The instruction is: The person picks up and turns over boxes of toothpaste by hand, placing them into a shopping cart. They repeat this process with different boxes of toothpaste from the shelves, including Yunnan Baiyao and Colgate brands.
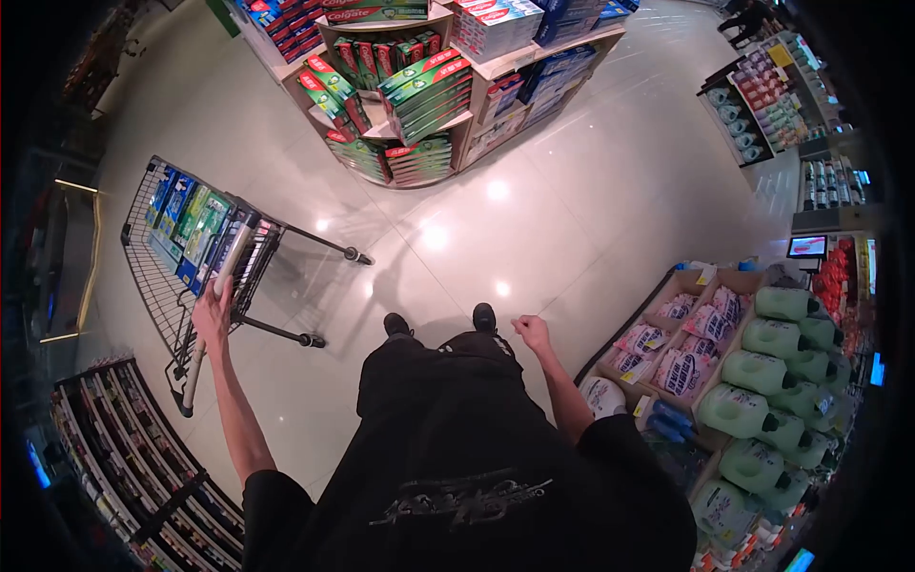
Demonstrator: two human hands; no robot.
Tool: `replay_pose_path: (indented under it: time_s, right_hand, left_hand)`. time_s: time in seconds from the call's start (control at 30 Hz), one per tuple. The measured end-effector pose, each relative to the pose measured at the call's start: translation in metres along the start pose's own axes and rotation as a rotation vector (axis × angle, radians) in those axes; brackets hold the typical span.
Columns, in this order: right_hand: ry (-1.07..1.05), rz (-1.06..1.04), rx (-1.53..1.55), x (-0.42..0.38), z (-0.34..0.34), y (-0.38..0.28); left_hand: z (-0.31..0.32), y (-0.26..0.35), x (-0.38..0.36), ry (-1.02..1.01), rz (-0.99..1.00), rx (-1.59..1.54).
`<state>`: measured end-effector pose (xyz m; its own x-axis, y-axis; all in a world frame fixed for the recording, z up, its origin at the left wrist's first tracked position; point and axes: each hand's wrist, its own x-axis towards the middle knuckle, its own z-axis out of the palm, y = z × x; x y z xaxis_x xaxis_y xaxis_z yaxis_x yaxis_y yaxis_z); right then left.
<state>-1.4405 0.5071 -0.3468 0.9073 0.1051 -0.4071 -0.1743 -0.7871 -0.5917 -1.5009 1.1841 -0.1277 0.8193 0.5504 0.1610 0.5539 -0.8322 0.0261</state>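
Note:
My left hand (213,310) is wrapped round the handle (196,372) of a wire shopping cart (150,297), which stands to my left. Inside the cart lie several flat boxes (176,219) in blue, green and white. My right hand (532,332) hangs in front of me with its fingers curled in, and nothing shows in it. The nearest goods to that hand are white, pink and purple packs (640,338) in a bin on the right.
A display stand (460,172) stacked with toothpaste boxes (424,91) rises ahead. Pale green jugs (739,410) crowd a display on the right. Shelves of small goods (124,448) stand at lower left. Glossy tiled floor (562,224) lies between them. A person (748,21) is far off at upper right.

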Motion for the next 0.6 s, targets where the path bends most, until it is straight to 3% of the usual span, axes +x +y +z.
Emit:
replay_pose_path:
  time_s: [0.07, 0.2, 0.27, 0.43, 0.57, 0.6]
  right_hand:
    - [0.034, 0.024, -0.141, -0.008, 0.005, -0.031]
    - [0.177, 0.075, -0.117, -0.010, 0.025, -0.052]
    - [0.198, 0.105, -0.135, -0.015, 0.037, -0.046]
    - [-0.052, 0.166, -0.103, -0.036, 0.075, -0.005]
    - [-0.218, 0.422, -0.034, -0.060, 0.067, -0.035]
    - [-0.241, 0.406, -0.041, -0.059, 0.070, -0.039]
  left_hand:
    - [-0.009, -0.008, 0.017, -0.120, -0.112, -0.021]
    - [-0.006, -0.018, 0.077, -0.086, -0.308, -0.017]
    - [0.008, -0.032, 0.097, -0.058, -0.309, -0.022]
    - [0.016, -0.064, 0.138, 0.030, -0.321, -0.024]
    - [0.021, -0.072, 0.161, 0.052, -0.302, 0.049]
    - [0.020, -0.074, 0.168, 0.069, -0.289, 0.060]
